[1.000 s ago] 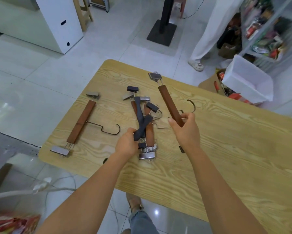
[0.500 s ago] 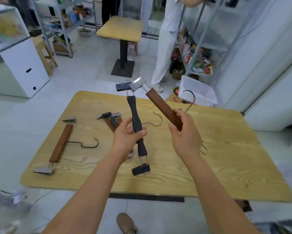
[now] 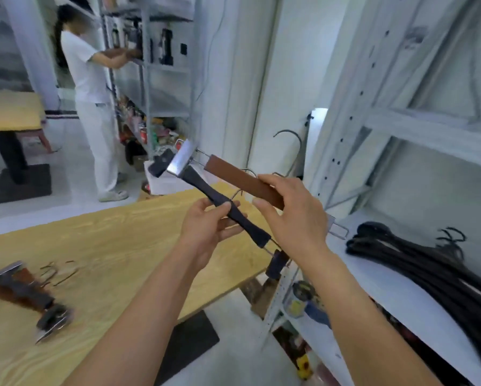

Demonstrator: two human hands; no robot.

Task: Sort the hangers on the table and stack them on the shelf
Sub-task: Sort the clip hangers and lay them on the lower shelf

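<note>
Midair, the left hand (image 3: pixel 206 228) grips a black hanger (image 3: pixel 252 229) and the right hand (image 3: pixel 292 215) grips a brown hanger (image 3: pixel 233 176), both over the table (image 3: pixel 122 246) edge, near the shelf (image 3: pixel 373 277).

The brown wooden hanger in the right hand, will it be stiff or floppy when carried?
Probably stiff: the brown hanger juts straight from the right hand without sagging. Its metal clip sits on thin wire rails, so it may slide. The hook could snag the black hangers on the shelf.

Table (image 3: pixel 128 246): clip hangers (image 3: pixel 19 291). Shelf (image 3: pixel 373 280): black hangers (image 3: pixel 434 271) stacked.
</note>
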